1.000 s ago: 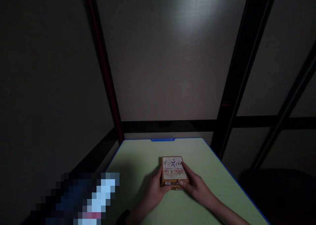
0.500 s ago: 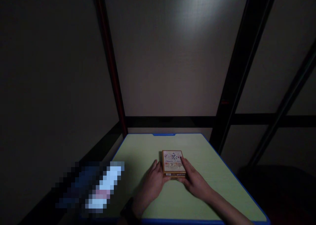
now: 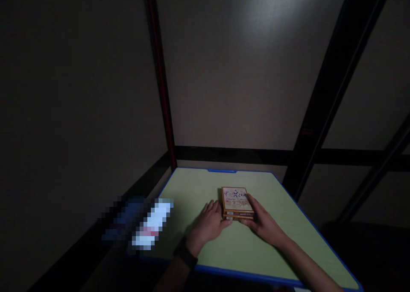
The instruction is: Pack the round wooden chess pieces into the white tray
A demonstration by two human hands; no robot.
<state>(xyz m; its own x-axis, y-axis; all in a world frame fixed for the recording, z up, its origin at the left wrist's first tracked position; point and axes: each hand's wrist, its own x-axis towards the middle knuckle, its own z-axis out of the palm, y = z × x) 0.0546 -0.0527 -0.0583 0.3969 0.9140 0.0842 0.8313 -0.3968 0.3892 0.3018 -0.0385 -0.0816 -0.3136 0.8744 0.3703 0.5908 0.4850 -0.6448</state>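
Two flat boxes [image 3: 237,199] lie stacked on the pale green tabletop; the upper one has an orange-brown border, dark brush-style characters and small Latin lettering on its lid. My right hand [image 3: 264,225] grips the stack's right side, fingers along the edge and thumb at the near corner. On the opposite side, my left hand [image 3: 209,221], with a dark band on its wrist, presses against the left edge. Its thumb is at the near lower corner, and its fingers are bent beside the stack. The lower box shows only as a thin front edge.
The table [image 3: 205,251] has a blue rim and stands close to dark panelled walls [image 3: 230,91]. A bright pixelated patch [image 3: 153,224] covers something at the table's left edge. Dark frame posts [image 3: 323,91] rise at the right.
The view has shifted, so the table and boxes appear farther right and slightly higher. Both hands stay at the stack's sides, and the lower box's front edge shows more.
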